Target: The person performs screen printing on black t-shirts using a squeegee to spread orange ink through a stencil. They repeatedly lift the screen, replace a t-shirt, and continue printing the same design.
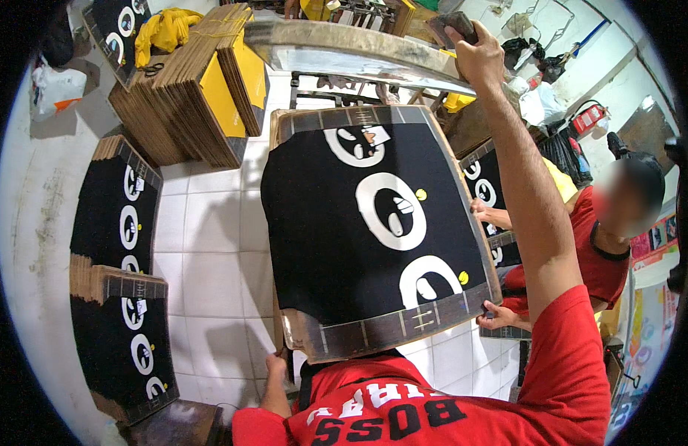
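Grasping a dark block [454, 28] with the right hand [484, 59], above the far right corner of the board [314, 343], by the end of a long frame [344, 46] beyond its far edge. With the left hand [277, 366] curled by the board's near left corner; cannot tell whether grasping anything. On the board, black cloth [314, 223] with white rings. Far left of the board, a white bag [55, 88], contents hidden; well right, black bags [568, 154], likewise. Floor tiles [210, 223] along the board's left side; against its right edge, a co-worker's hands [495, 317].
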Demonstrator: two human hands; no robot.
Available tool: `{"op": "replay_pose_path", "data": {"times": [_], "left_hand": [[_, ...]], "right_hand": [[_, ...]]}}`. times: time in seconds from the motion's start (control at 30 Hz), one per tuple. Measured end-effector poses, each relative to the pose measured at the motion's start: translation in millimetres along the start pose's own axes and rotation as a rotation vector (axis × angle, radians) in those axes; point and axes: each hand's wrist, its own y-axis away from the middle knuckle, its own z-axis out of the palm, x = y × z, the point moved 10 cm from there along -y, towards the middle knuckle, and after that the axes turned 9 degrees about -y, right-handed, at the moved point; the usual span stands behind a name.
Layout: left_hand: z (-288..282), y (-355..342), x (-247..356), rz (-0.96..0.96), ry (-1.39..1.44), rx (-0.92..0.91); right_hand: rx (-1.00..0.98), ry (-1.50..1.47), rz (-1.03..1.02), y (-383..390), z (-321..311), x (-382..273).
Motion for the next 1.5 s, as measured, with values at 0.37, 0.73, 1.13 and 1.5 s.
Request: {"op": "replay_pose_path", "data": {"times": [0.37, 0.73, 1.13, 1.5], "left_hand": [[-26, 93, 44, 0.131, -0.197, 0.413], [-27, 71, 48, 0.093, -0.347, 0.315], [-232, 70, 198, 0.193, -0.415, 0.833], [-576, 335, 183, 0.229, -0.235, 1.191]], "right_hand": [[-0.043, 0.063, -0.045, -67, 14, 34], [-0.044, 0.093, -0.047, -67, 11, 31], [0.093, 0.048, -0.104, -65, -5, -18], [0.073, 0.021, -0.011, -87, 0, -11]]}}
